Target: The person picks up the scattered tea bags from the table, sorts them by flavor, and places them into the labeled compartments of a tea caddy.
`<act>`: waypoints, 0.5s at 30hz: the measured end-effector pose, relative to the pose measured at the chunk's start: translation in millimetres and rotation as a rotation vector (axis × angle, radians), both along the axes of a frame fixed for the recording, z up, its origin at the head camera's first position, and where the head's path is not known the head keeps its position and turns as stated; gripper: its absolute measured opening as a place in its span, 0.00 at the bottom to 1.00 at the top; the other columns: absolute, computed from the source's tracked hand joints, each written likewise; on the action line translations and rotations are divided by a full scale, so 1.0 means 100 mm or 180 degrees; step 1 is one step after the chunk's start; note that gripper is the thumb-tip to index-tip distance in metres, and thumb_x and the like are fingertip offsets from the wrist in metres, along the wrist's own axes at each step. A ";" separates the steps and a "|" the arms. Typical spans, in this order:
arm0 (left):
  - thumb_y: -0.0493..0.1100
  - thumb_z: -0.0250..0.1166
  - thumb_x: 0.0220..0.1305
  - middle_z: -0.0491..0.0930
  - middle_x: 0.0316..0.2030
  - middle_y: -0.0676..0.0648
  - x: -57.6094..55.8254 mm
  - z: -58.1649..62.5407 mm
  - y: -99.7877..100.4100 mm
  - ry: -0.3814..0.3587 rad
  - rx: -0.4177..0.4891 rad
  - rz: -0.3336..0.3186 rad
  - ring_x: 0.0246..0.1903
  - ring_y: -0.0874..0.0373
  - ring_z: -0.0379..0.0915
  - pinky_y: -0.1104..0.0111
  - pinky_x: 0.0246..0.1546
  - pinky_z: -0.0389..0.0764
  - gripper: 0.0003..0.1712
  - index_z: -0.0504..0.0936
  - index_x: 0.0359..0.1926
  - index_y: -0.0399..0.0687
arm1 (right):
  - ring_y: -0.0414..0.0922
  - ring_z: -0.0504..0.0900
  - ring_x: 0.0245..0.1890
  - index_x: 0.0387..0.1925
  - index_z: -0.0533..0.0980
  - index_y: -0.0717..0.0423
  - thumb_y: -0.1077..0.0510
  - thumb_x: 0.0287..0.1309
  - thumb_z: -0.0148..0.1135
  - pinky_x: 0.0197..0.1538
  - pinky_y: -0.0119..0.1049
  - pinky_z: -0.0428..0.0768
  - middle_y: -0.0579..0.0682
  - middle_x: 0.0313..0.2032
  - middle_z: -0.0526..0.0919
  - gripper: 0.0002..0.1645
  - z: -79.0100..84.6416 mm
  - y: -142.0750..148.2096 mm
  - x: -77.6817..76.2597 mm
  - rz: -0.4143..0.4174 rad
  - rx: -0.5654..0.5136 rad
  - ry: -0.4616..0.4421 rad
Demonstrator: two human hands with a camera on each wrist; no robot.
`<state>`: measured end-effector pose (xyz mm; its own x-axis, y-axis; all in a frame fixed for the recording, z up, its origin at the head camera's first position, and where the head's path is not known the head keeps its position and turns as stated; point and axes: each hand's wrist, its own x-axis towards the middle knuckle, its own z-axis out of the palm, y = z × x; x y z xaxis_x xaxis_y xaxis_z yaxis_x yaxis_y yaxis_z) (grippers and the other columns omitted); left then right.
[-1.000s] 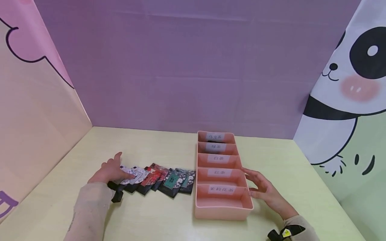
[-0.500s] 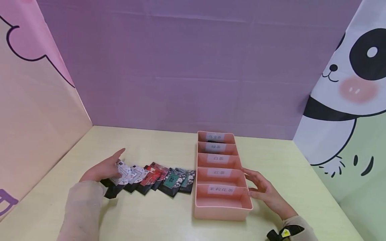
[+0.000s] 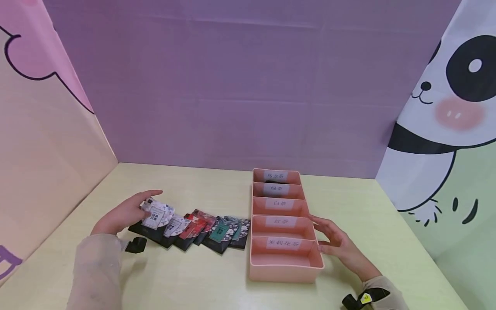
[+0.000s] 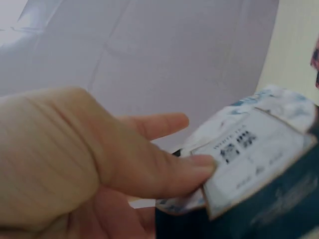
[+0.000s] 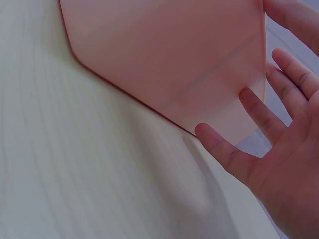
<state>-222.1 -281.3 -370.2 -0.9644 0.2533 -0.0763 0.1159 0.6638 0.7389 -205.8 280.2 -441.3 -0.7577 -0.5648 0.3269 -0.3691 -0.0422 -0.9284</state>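
My left hand (image 3: pixel 123 213) pinches the edge of a tea packet (image 3: pixel 156 219), thumb on its face and the index finger stretched out. In the left wrist view this packet (image 4: pixel 256 154) is black below and white floral above, with a "WHITE TEA" label. It overlaps a second white-topped packet (image 3: pixel 175 227) in a row on the table. At the right end of that row stands a pink divided box (image 3: pixel 283 274) with a white label in each compartment. My right hand (image 3: pixel 341 243) touches the box's right side with spread, fairly straight fingers (image 5: pixel 261 114).
Red-topped packets (image 3: pixel 192 228) and green-labelled packets (image 3: pixel 221 234) continue the row up to the box's left side. Something dark shows in the two rear compartments. A purple backdrop (image 3: pixel 217 86) closes off the table's (image 3: pixel 186 280) far edge, with printed panels at both sides.
My left hand has drawn back to the left, and the leftmost white tea packet is now gripped and partly raised, its label in full view. The right hand stays against the box.
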 end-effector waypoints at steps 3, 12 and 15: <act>0.26 0.55 0.64 0.49 0.71 0.24 0.00 0.04 0.03 -0.0027 0.0087 0.0102 0.66 0.24 0.48 0.34 0.60 0.59 0.36 0.58 0.73 0.32 | 0.36 0.65 0.68 0.72 0.56 0.66 0.73 0.66 0.54 0.60 0.36 0.73 0.45 0.72 0.64 0.35 0.00 -0.01 -0.01 0.0033 -0.0029 -0.0024; 0.27 0.58 0.66 0.59 0.65 0.25 -0.03 0.10 0.16 0.0090 0.0205 0.0372 0.53 0.31 0.70 0.55 0.47 0.79 0.29 0.66 0.68 0.32 | 0.34 0.64 0.68 0.72 0.57 0.63 0.72 0.66 0.54 0.60 0.36 0.74 0.41 0.72 0.64 0.36 -0.02 0.01 -0.02 -0.0024 0.0008 -0.0084; 0.26 0.58 0.66 0.63 0.62 0.24 -0.03 0.10 0.20 0.0203 0.0301 0.0404 0.49 0.35 0.73 0.59 0.44 0.80 0.28 0.67 0.66 0.29 | 0.34 0.65 0.68 0.72 0.57 0.64 0.72 0.66 0.54 0.60 0.36 0.74 0.40 0.71 0.65 0.35 -0.03 0.01 -0.03 -0.0020 0.0010 -0.0074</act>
<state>-224.8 -260.9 -359.8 -0.9912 0.1322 0.0045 0.0842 0.6039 0.7926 -208.4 281.3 -444.6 -0.7686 -0.5611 0.3074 -0.3476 -0.0371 -0.9369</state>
